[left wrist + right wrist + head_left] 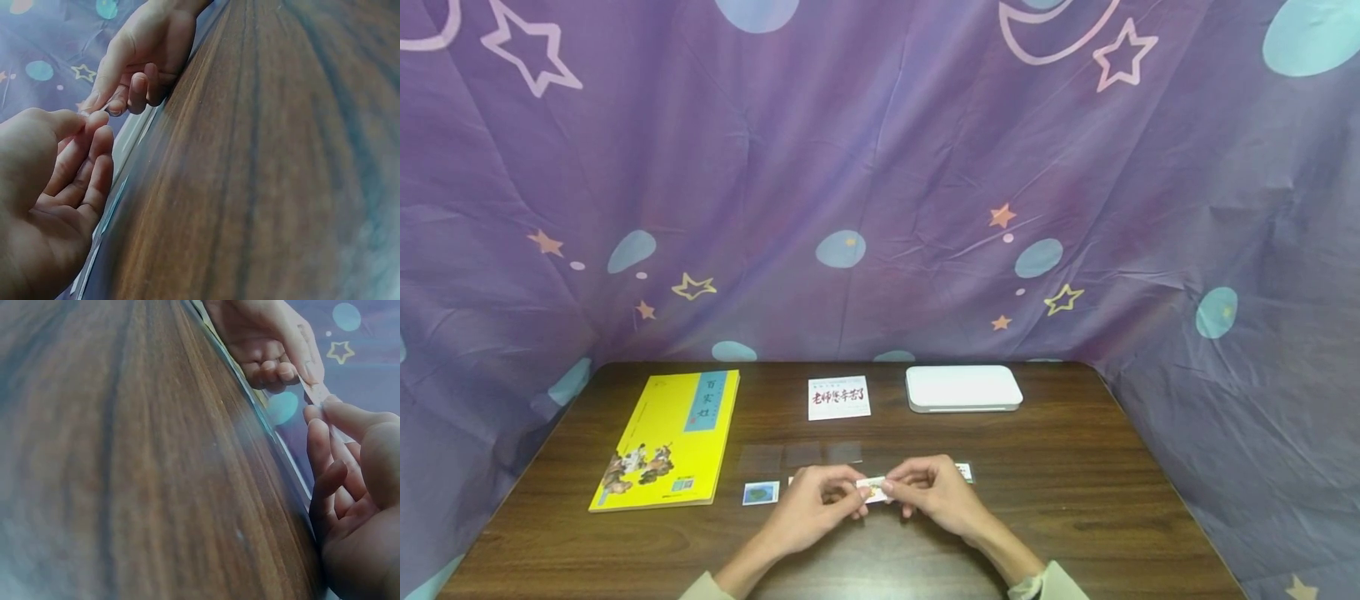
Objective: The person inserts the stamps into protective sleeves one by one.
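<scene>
Between both hands a small white picture card (874, 490) is held just above the front middle of the table. My left hand (812, 504) pinches its left end with thumb and fingertips. At the other end, the thumb and index finger of my right hand (938, 500) grip it. In the right wrist view the card (317, 392) shows as a thin slanted strip between the two thumbs. Left of my left hand lies a blue-and-green picture card (762, 493). A sliver of white beside that hand is mostly hidden. Behind my right hand another small card (963, 472) is partly covered.
Thin clear plastic pieces (845, 452) lie in a row behind the left hand. A yellow book (658, 446) is on the left. Toward the back are a white card with red Chinese writing (838, 398) and a white rounded device (964, 387). A purple curtain (880, 192) hangs behind.
</scene>
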`<state>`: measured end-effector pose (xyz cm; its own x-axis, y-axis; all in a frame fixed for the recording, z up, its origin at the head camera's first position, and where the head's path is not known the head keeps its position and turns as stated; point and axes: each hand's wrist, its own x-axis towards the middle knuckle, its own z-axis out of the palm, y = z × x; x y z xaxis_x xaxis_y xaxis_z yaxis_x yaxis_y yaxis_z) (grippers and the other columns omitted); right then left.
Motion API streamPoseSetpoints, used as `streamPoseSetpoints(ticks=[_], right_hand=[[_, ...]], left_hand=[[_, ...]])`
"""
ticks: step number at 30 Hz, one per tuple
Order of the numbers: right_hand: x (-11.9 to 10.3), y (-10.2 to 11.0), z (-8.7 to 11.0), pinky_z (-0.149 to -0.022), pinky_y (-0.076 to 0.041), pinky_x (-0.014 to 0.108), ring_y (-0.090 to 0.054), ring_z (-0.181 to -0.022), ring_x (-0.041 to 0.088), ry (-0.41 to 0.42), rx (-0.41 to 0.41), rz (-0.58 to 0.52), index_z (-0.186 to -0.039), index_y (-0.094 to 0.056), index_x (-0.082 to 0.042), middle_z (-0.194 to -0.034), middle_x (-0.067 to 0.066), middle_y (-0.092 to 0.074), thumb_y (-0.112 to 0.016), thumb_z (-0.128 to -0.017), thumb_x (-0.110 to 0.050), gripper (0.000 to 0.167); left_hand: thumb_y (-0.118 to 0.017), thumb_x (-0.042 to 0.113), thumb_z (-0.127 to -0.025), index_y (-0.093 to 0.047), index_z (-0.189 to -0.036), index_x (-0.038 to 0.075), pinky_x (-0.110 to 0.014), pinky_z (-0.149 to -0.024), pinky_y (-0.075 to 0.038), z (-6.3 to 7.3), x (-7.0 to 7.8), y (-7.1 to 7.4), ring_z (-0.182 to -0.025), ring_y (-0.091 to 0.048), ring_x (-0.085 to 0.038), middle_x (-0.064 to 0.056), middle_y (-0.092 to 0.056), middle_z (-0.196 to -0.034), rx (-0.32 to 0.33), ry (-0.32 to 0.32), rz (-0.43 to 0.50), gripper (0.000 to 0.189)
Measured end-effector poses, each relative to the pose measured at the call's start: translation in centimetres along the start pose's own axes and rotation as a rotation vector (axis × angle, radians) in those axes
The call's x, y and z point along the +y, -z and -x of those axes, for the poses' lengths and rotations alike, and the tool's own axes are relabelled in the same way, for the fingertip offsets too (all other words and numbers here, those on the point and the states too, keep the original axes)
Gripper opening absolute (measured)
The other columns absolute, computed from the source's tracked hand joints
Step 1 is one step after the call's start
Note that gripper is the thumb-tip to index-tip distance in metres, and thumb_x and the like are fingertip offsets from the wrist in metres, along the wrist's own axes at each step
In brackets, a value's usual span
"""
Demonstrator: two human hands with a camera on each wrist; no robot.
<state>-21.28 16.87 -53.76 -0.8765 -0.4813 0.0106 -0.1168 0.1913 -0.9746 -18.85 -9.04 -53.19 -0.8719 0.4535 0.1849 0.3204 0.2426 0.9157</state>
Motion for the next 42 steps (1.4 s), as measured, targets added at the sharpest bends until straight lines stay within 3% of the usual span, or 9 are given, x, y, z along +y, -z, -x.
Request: streamPoseSetpoints(ticks=[9, 16, 27, 35, 42], right_hand=[[-0.14, -0.01, 0.02, -0.054, -0.053, 0.017, -0.067, -0.062, 0.006, 0.007, 0.02, -0.008, -0.111, -0.079, -0.005, -0.096, 0.016, -0.082, -0.078, -0.101, -0.022, 0.02], [-0.26, -0.06, 0.11, -0.056, -0.054, 0.015, -0.067, -0.063, 0.005, -0.015, -0.004, -0.025, -0.111, -0.079, -0.005, -0.093, 0.011, -0.082, -0.08, -0.1, -0.023, 0.021], [-0.25, -0.15, 0.12, -0.052, -0.049, 0.015, -0.067, -0.061, 0.005, -0.002, 0.02, -0.016, -0.11, -0.079, -0.007, -0.09, 0.005, -0.083, -0.079, -0.101, -0.024, 0.02], [-0.33, -0.6, 0.16, -0.059, -0.06, 0.019, -0.068, -0.063, 0.006, 0.016, -0.022, -0.031, -0.111, -0.078, -0.004, -0.098, 0.016, -0.083, -0.079, -0.101, -0.021, 0.02], [-0.09, -0.56, 0.08, -0.055, -0.056, 0.019, -0.067, -0.059, 0.008, 0.035, 0.014, -0.006, -0.11, -0.08, -0.008, -0.096, 0.014, -0.084, -0.078, -0.101, -0.022, 0.017]], left_hand=[[-0.071, 0.021, -0.106, -0.076, -0.11, 0.012, -0.029, -0.075, -0.067, 0.05, 0.26, 0.26, -0.077, -0.078, -0.013, -0.002, -0.082, -0.088, 0.069, 0.041, 0.018, 0.012], [-0.071, 0.024, -0.106, -0.076, -0.108, 0.015, -0.028, -0.077, -0.067, -0.03, 0.07, -0.03, -0.078, -0.078, -0.011, 0.002, -0.082, -0.09, 0.043, 0.036, 0.008, 0.011], [-0.072, 0.022, -0.105, -0.076, -0.108, 0.011, -0.026, -0.077, -0.067, 0.15, 0.13, -0.06, -0.078, -0.078, -0.014, -0.003, -0.082, -0.09, 0.032, 0.017, 0.021, 0.012], [-0.072, 0.021, -0.105, -0.076, -0.109, 0.011, -0.028, -0.077, -0.068, 0.06, 0.11, -0.22, -0.079, -0.079, -0.014, -0.002, -0.082, -0.092, 0.016, 0.023, 0.036, 0.012], [-0.071, 0.021, -0.106, -0.076, -0.11, 0.01, -0.027, -0.079, -0.068, 0.12, 0.06, -0.15, -0.079, -0.08, -0.015, -0.001, -0.082, -0.09, -0.002, 0.011, 0.031, 0.013]])
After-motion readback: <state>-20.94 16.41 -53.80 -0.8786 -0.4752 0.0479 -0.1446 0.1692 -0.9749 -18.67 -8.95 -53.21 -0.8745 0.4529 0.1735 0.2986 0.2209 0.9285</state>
